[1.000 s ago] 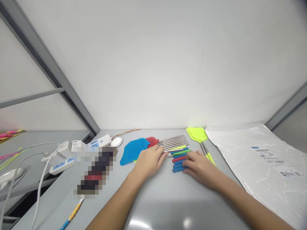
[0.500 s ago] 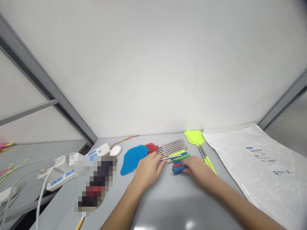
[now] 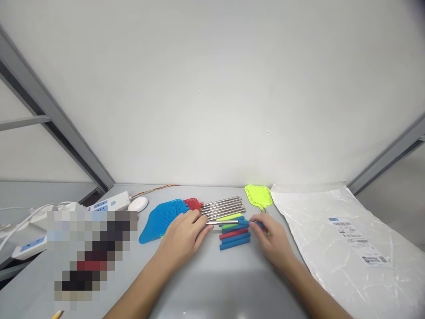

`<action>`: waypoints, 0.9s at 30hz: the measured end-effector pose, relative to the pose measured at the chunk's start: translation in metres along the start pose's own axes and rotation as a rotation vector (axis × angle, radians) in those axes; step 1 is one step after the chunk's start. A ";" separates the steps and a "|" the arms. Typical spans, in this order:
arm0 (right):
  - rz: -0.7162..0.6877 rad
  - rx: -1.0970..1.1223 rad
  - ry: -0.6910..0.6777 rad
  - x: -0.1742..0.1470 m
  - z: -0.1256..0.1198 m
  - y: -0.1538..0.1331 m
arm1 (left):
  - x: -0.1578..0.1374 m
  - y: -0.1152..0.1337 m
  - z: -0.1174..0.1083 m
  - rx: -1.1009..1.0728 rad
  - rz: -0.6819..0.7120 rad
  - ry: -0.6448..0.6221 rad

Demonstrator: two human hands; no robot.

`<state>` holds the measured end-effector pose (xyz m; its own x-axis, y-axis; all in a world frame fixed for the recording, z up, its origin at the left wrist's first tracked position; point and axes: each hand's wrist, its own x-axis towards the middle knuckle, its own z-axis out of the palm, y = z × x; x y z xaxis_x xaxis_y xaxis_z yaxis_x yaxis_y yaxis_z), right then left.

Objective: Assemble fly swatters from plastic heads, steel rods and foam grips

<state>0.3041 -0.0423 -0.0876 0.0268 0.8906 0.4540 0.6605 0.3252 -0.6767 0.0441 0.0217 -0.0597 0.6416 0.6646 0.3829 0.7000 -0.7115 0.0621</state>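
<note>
My left hand (image 3: 184, 232) is closed on one end of a metal rod (image 3: 223, 223). Pinched in my right hand (image 3: 274, 241) is a blue handle sleeve (image 3: 245, 222), which meets the rod's right end; whether the rod sits inside it is hard to see. Below them lie several loose handle sleeves in blue, red (image 3: 233, 234), green and yellow. Behind, more metal rods (image 3: 226, 204) rest side by side. Blue fly swatter heads (image 3: 161, 218) are left of my left hand, partly covering a red swatter head (image 3: 193, 204).
Yellow-green fly swatters (image 3: 259, 196) lie behind my right hand. A white plastic mailing bag (image 3: 318, 221) with a label covers the right side. At left are a power strip (image 3: 113, 201), a white round device (image 3: 138, 204), cables and a pixelated object (image 3: 99, 252). A wall (image 3: 212, 110) stands behind.
My right hand has picked a blue handle sleeve from the loose ones and brought it to the metal rod's right end. The camera view has shifted, so the table things appear further left.
</note>
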 end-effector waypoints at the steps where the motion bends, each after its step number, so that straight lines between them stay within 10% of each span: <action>1: -0.005 0.007 -0.001 0.000 0.001 0.000 | 0.000 0.000 0.001 -0.008 0.001 0.004; 27: -0.173 -0.131 -0.086 -0.009 0.014 -0.004 | -0.004 0.010 0.008 -0.052 0.117 0.023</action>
<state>0.2905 -0.0473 -0.0969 -0.1556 0.8506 0.5023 0.7416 0.4365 -0.5094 0.0510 0.0139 -0.0679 0.7103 0.5710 0.4116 0.6029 -0.7954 0.0630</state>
